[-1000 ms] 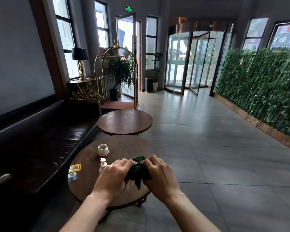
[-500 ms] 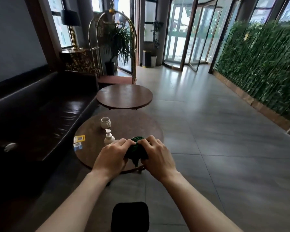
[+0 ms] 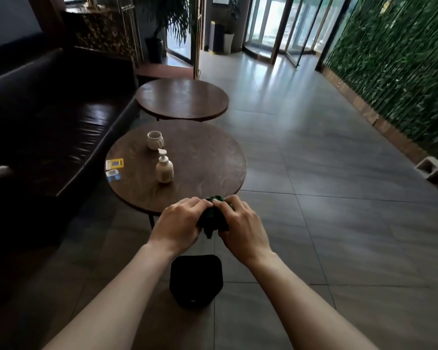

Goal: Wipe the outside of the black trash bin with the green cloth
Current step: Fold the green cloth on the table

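Note:
A bunched green cloth (image 3: 213, 218) is held in the air between both hands. My left hand (image 3: 178, 224) grips its left side and my right hand (image 3: 240, 227) grips its right side, fingers curled round it. The black trash bin (image 3: 196, 279) stands on the tiled floor below and just nearer to me than the hands, between my forearms; its open top faces up. Neither hand nor the cloth touches the bin.
A round wooden table (image 3: 208, 170) stands just beyond the hands with a cup (image 3: 155, 140), a pump bottle (image 3: 164, 168) and small cards (image 3: 114, 163). A second round table (image 3: 182, 98) lies behind it. A dark sofa (image 3: 48, 117) lines the left; a concrete block (image 3: 431, 169) sits right.
The view has tilted downward, bringing the whole black bin into sight below the hands. Both hands still hold the cloth together, now nearer the table's front edge.

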The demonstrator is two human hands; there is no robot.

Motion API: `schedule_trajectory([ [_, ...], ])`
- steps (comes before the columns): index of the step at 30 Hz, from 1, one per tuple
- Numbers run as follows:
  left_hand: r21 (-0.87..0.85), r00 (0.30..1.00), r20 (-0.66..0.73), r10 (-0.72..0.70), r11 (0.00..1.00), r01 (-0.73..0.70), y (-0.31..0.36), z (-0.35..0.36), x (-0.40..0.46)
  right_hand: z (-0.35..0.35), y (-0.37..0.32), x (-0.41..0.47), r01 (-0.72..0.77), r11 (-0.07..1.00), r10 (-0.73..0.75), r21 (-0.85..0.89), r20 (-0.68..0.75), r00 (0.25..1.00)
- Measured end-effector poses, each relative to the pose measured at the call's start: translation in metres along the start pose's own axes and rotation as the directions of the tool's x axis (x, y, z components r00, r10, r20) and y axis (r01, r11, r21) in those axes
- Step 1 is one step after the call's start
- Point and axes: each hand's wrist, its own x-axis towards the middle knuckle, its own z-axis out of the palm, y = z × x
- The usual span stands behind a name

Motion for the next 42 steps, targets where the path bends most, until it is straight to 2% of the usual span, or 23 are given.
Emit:
schedule_trajectory([
  [4,0.021,0.999,0.043,0.004,1.000,-0.005,0.000,0.014,-0.003,0.012,0.011,-0.006,-0.010,1.000,0.010,0.020,0.025,1.000],
  [23,0.077,0.966,0.195,-0.169,0.985,0.157,-0.007,0.141,-0.029,0.107,0.098,-0.036,0.027,1.000,-0.029,0.015,0.167,0.986],
  [33,0.082,0.942,0.265,-0.204,0.979,0.189,-0.050,0.204,-0.083,0.182,0.099,-0.064,0.044,0.999,-0.048,0.022,0.237,0.970],
  [42,0.085,0.945,0.290,-0.152,0.987,0.133,-0.100,0.264,-0.139,0.259,0.107,-0.104,-0.059,0.998,0.057,-0.003,0.310,0.949],
])
